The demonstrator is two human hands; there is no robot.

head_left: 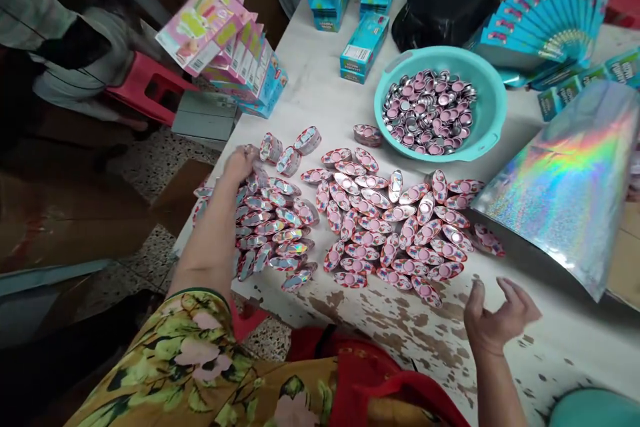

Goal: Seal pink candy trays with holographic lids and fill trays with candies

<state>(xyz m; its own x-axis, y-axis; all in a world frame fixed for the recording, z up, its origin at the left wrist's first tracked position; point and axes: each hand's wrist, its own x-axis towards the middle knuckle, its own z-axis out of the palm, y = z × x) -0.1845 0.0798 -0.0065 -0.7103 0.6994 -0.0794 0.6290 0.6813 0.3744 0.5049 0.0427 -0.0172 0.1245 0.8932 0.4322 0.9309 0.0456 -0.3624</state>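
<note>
My left hand [242, 163] reaches to the far left of the table, its fingers curled at a small stack of oval pieces [257, 178]; the grip is partly hidden and a little blurred. Below it stand several more stacks with shiny silver tops [270, 227], partly behind my forearm. Three more stacks, one of them tilted [271, 147], are just right of the hand. Across the middle spread many pointed oval stacks [370, 240], most with a round pink centre. My right hand [501, 315] hovers at the right, fingers apart, holding nothing.
A turquoise basin [493, 103] holds many small pink and silver round caps. Nearby are a holographic sheet [565, 180], fanned blue packaging [550, 20], a black bag [445, 7], blue boxes [364, 47] and pink boxes [220, 40]. A person [75, 40] is at the left.
</note>
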